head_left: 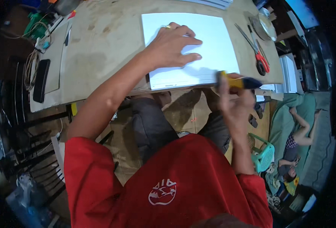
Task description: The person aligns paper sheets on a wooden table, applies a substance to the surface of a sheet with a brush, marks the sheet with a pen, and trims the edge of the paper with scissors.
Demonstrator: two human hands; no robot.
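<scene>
A white sheet or thin stack of paper (pixel 211 36) lies near the front edge of the wooden table (pixel 107 57). My left hand (pixel 175 45) rests on it, fingers spread and pointing right, with a ring on one finger. Just off the paper's lower right corner, my right hand (pixel 236 104) is closed around a yellow and dark hand tool (pixel 235 81). Motion blurs that tool, so its exact kind cannot be made out.
Scissors with red and black handles (pixel 261 62) lie right of the paper, beside a round pale dish (pixel 266 28). A dark phone-like slab (pixel 42 80) and a coiled cable (pixel 31 70) sit at the left. More paper (pixel 213 3) is stacked behind. A green stool (pixel 265 156) stands right; a person (pixel 291 152) lies beyond.
</scene>
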